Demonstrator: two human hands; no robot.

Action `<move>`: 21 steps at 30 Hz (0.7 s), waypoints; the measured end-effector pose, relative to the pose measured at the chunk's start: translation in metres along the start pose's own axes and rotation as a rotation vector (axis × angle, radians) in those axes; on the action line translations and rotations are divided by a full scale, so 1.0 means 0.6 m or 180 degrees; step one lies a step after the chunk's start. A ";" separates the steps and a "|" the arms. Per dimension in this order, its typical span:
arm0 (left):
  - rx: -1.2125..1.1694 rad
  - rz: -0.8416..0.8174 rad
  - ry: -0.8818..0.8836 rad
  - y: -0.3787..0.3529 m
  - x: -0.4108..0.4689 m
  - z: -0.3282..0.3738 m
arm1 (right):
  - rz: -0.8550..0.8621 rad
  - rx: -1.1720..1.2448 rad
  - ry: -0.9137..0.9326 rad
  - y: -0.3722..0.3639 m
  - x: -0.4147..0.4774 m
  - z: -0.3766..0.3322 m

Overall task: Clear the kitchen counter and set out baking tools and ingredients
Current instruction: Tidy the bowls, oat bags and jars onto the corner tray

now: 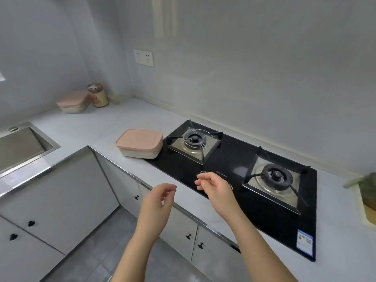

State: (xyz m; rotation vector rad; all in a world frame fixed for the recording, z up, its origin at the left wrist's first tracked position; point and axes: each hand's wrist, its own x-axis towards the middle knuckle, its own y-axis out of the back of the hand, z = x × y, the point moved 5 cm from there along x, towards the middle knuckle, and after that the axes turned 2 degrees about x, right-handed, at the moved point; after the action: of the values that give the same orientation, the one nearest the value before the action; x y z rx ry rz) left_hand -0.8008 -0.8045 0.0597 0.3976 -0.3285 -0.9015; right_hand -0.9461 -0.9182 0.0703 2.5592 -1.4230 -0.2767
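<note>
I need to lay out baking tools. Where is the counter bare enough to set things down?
The widest bare patch runs from the sink to the near pink-lidded box, back to the corner. The far corner holds another box and a jar. The stove fills the right side.

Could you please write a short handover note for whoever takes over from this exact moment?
Left hand and right hand: both empty, fingers loosely curled, raised over the counter's front edge.
Near pink-lidded container: on the counter, overlapping the hob's left edge.
Second pink-lidded container and jar: back corner.
Done: nothing evident.
Left: clear both containers and jar; set out baking things.
</note>
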 end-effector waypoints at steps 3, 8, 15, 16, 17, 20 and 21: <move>-0.0057 0.0101 0.0104 0.030 0.021 -0.031 | -0.0122 0.0020 0.0006 -0.043 0.032 -0.010; -0.0036 0.0197 0.0229 0.081 0.102 -0.095 | -0.0306 0.0000 0.0010 -0.127 0.131 -0.012; 0.0040 0.0359 0.0372 0.182 0.283 -0.186 | -0.0434 0.0100 -0.0055 -0.256 0.333 -0.031; 0.0082 0.0413 0.0382 0.202 0.308 -0.193 | -0.0486 0.0130 -0.0060 -0.276 0.361 -0.039; 0.0105 0.0478 0.0381 0.220 0.331 -0.199 | -0.0539 0.0174 -0.0067 -0.295 0.385 -0.049; 0.0084 0.0742 0.0416 0.275 0.395 -0.225 | -0.0702 0.0118 0.0089 -0.358 0.468 -0.089; 0.0089 0.0788 0.0414 0.288 0.415 -0.233 | -0.0747 0.0076 0.0131 -0.376 0.493 -0.103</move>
State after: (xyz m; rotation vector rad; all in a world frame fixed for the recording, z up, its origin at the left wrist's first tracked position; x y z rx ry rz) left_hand -0.4764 -0.8823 0.0442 0.4291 -0.2643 -0.6266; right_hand -0.5930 -1.0488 0.0507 2.7359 -1.1185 -0.2414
